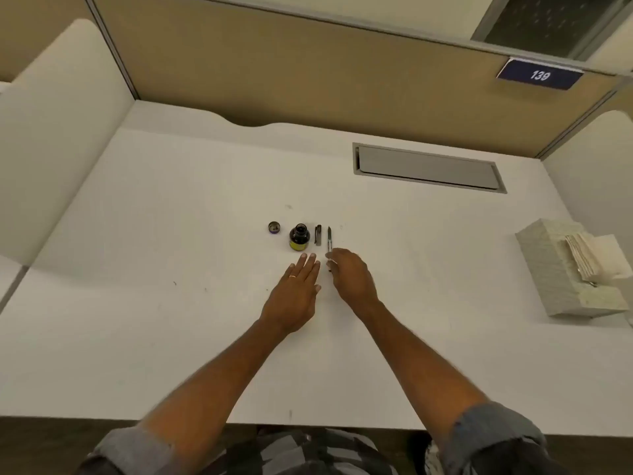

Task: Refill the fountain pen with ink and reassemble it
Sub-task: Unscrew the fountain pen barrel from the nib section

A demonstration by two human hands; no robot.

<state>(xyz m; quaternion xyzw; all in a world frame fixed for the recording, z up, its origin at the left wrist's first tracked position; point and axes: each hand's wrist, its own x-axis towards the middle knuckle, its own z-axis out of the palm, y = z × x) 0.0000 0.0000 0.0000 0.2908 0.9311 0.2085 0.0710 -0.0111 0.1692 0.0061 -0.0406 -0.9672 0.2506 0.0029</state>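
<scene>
**Pen parts and open ink bottle laid out at mid-desk**

On the white desk (171, 320), near its centre, four small things stand in a row. At the row's 9 o'clock end lies the bottle cap (274, 227), apart from the ink bottle (299, 237), which stands upright with its mouth uncovered. Just beside the bottle at 3 o'clock lies the pen cap (318, 235), its clip showing, and next to that the pen's nib section (330, 238) with a clear ink tube behind it, nib pointing to 12 o'clock.

At 6 o'clock from the bottle, the left hand (296, 293) rests flat on the desk, fingers straight and close together, holding nothing; a ring sits on one finger. Its fingertips lie near the bottle without touching it. The right hand (351, 274) is curled over the near end of the nib section, thumb and fingers narrowed around a dark piece, possibly the barrel, though the hand hides most of it.

At 3 o'clock, well apart, a tissue box (561, 269) sits by the desk's edge. A grey cable hatch (428, 168) lies at 1 o'clock.
</scene>
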